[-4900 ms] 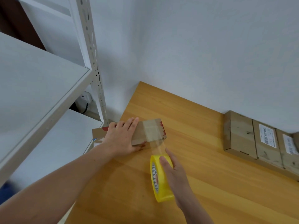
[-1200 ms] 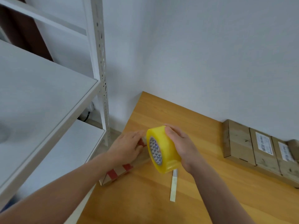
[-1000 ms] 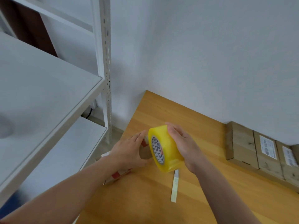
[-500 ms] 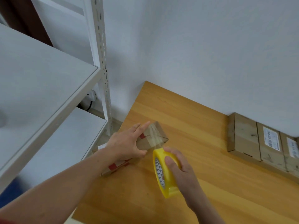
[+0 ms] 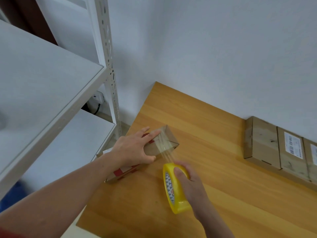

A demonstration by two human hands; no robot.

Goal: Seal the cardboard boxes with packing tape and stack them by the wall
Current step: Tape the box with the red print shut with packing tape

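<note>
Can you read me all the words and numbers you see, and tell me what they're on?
Nothing reads clearly.
White label on a box by the wall: print and barcode, too blurred.
Second label, cut off at the edge: unreadable.
Core of the tape roll: triangles only, no legible words.

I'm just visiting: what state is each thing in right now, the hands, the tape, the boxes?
Small box: lying on the table, closed, clear tape over one end.
Left hand: fingers straight, pressing the small box down.
Right hand: grips the tape roll.
Tape roll: held on edge, a strip pulled taut to the small box.
Boxes by the wall: closed, lined up side by side.
</note>
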